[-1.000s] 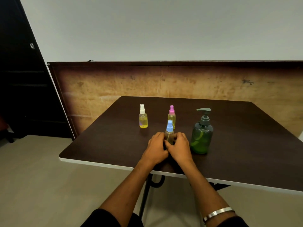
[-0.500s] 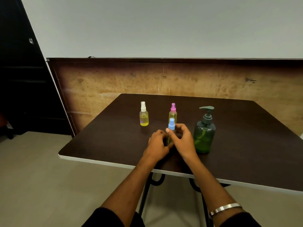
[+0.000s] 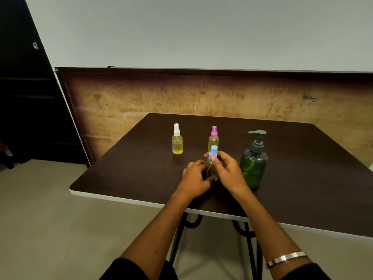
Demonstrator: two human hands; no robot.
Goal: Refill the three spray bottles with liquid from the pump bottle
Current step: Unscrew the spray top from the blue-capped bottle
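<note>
On the dark brown counter [image 3: 302, 178], the clear blue-capped spray bottle [image 3: 213, 156] stands at centre between both hands. The pink-capped spray bottle [image 3: 214, 138] sits just behind at 12 o'clock, the white-capped spray bottle [image 3: 177, 139] at 10 o'clock, the green pump bottle [image 3: 254, 160] at 3 o'clock.

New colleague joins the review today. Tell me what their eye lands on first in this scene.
First, the two hands meeting at the table's near middle: the left hand holds the body of the blue-capped spray bottle while the right hand pinches its blue cap. Next, the dark green pump bottle stands just right of them. Behind stand the white-capped spray bottle and pink-capped spray bottle.
</note>
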